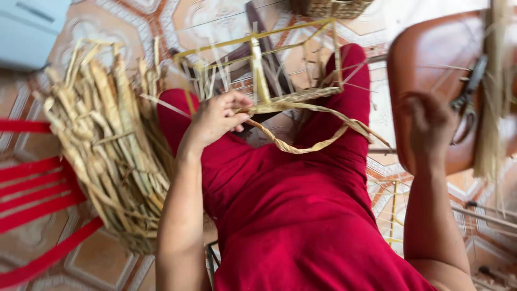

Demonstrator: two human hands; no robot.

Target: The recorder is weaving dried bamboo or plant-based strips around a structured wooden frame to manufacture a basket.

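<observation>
My left hand (218, 116) pinches a flat dried-grass strand (309, 146) that loops across my lap in red trousers (301, 215). The strand runs to the woven base of a yellow wire basket frame (258, 64) held between my knees. My right hand (431, 121) reaches out to the right over a brown stool (425, 48), blurred by motion, close to scissors (467, 94) and pale fibre (493, 124) lying there. It seems to hold nothing, though I cannot be certain.
A thick bundle of dried grass strands (110, 145) rests on a red slatted chair (32, 188) at my left. A woven basket (334, 7) sits at the top. Patterned floor tiles (102, 258) lie below. Metal frame parts (484, 215) show at lower right.
</observation>
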